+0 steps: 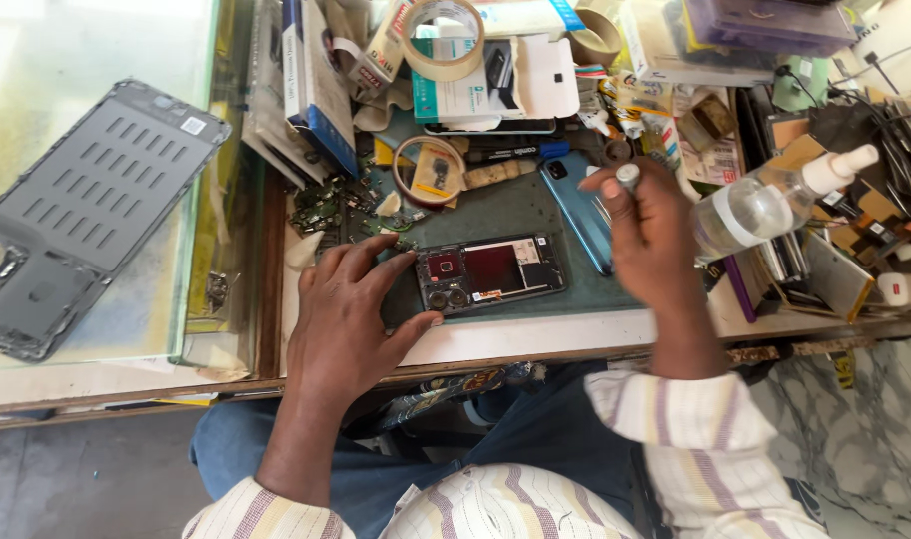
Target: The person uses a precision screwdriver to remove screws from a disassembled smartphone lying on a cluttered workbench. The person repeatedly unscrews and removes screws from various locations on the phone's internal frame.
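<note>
Striped sleeves and blue trousers fill the near edge; person seated at a cluttered repair bench.

Left hand lies flat on the green mat, fingers spread and not closed around anything, thumb and forefinger touching the left end of an opened phone, pinning it. Phone lies flat, back cover off, camera modules and dark battery area exposed, near the bench's near edge, centre.

Right hand is raised just right of the phone, curled shut around a thin tool with a pale rounded cap showing above the fist. Tool tip hidden, kind unclear.

Just beyond the right hand: blue phone back cover. Right: clear spray bottle lying tilted with white nozzle. Far: tape rolls, boxes, small circuit boards. Far left on the glass counter: grey laptop base panel.

Risks, as judgement: phone sits close to the bench edge, so a sideways push from the tool could slide it off if the left hand lifts. Exposed internals could be scratched or a connector torn by a slipped tip. Spray bottle lies near the right wrist; an elbow nudge could roll it or leak liquid toward the open board. Loose parts on the mat could be swept away by either sleeve.
</note>
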